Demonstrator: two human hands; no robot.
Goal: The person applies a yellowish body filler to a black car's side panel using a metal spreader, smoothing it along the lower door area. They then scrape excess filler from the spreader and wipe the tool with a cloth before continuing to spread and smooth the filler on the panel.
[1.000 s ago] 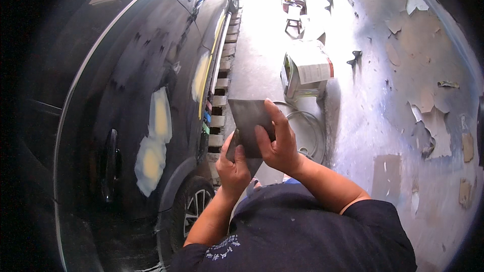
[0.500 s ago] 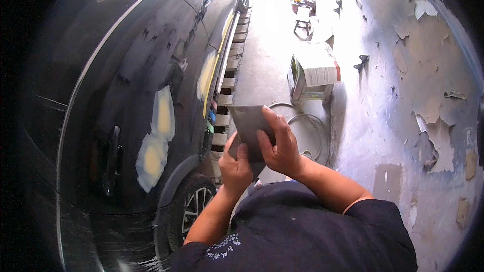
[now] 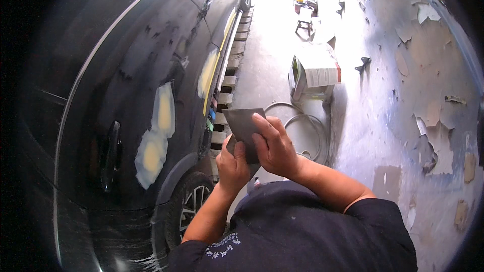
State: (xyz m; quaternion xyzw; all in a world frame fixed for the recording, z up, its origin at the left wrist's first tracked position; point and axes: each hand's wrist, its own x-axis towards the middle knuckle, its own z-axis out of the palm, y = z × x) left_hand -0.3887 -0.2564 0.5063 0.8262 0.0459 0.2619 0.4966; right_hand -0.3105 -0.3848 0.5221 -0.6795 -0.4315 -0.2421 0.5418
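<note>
A dark grey sheet that looks like sandpaper [image 3: 244, 121] is held up in front of my body, between both hands. My left hand [image 3: 233, 169] grips its lower left part, with the thumb on the near face and the fingers behind. On the right side my right hand [image 3: 276, 146] is closed on the same sheet, its fingers and thumb lying against the surface. A darker portion hangs below the hands, and I cannot tell whether it is a fold or a second sheet. Left of my hands stands a black car [image 3: 136, 75] with pale yellow filler patches [image 3: 152, 156] on its side.
A rear wheel [image 3: 195, 199] is close to my left forearm. Ahead are a coiled hose [image 3: 318, 138], a stool with an opened carton on it [image 3: 317, 70], and a small stool [image 3: 303, 26]. A wall with peeling paint [image 3: 433, 121] runs along the right. Slotted blocks [image 3: 228, 81] line the floor beside the car.
My right hand has shifted slightly left and down along the sheet. The sheet's upper edge has moved a little left, showing more of its face. My left hand has moved slightly left.
</note>
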